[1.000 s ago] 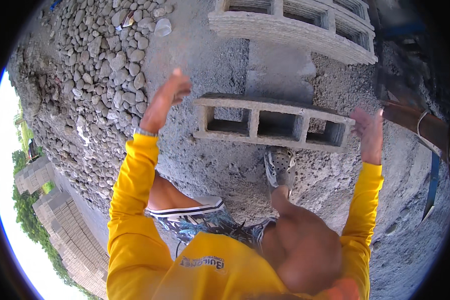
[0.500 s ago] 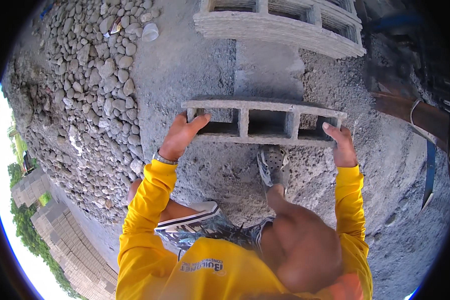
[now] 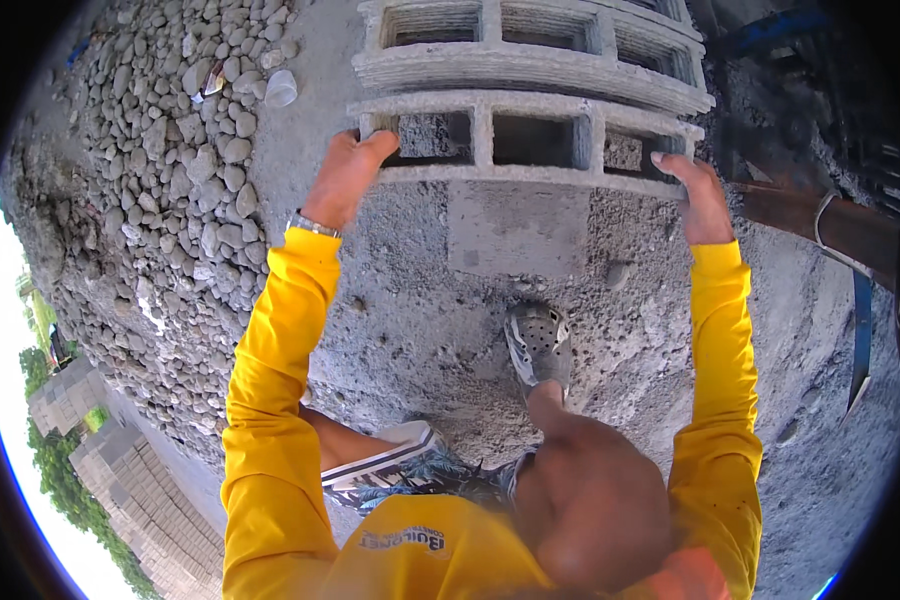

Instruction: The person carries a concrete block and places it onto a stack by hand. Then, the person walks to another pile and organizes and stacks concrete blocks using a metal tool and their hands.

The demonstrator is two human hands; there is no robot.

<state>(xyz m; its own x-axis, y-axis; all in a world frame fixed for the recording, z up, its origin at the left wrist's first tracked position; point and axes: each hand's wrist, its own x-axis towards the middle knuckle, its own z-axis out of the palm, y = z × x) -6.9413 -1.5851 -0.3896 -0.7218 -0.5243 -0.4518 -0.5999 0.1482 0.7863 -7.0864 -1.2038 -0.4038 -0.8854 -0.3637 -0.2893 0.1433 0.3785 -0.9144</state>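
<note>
Between my two hands is a grey hollow concrete block with three openings facing up. My left hand grips its left end, the thumb hooked into the left opening. At the other end my right hand holds on, thumb over the rim of the right opening. Just beyond lies a row of similar concrete blocks, set close together. The held block is close to the nearest of them; whether they touch I cannot tell. Its underside is hidden.
Rounded stones are heaped along the left. A dark machine with a rusty metal beam and a blue bar stands at right. My shoe rests on gritty ground. Stacked blocks stand far left. A clear plastic cup lies by the stones.
Both hands have carried the concrete block forward, away from my body, up close to the row. My arms are stretched further out, and a flat rectangular patch of ground now shows behind it.
</note>
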